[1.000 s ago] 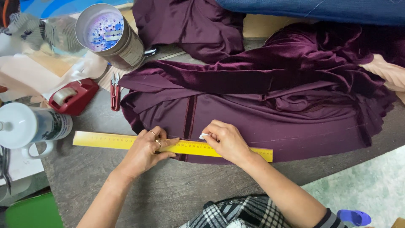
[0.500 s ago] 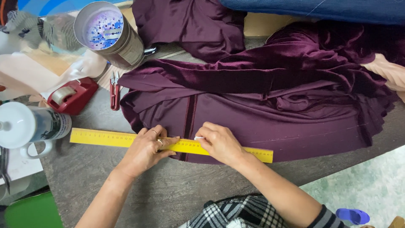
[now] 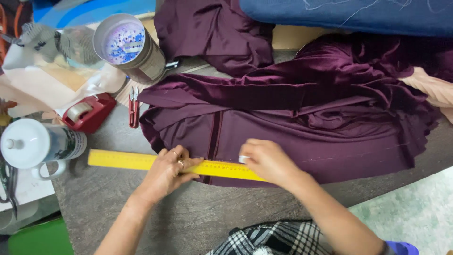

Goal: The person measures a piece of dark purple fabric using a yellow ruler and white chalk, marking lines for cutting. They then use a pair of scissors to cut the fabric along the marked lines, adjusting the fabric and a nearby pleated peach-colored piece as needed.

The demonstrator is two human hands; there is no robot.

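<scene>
The left hand (image 3: 165, 172) is pressing the yellow ruler (image 3: 141, 161) flat, fingers spread, across the purple fabric's (image 3: 283, 137) lower edge. The right hand (image 3: 266, 160) is pinching what is probably chalk (image 3: 242, 159). Loosening pressure risks ruler slippage, skewing the line.

Even, soft overhead light, faint shadows, mostly sharp, slight wide-angle edge distortion.

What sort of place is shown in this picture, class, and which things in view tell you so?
Most likely a sewing or tailoring workroom. A purple garment lies spread on a grey table, a yellow ruler is pressed along its hem under the left hand and right hand, and red thread snips lie nearby.
</scene>
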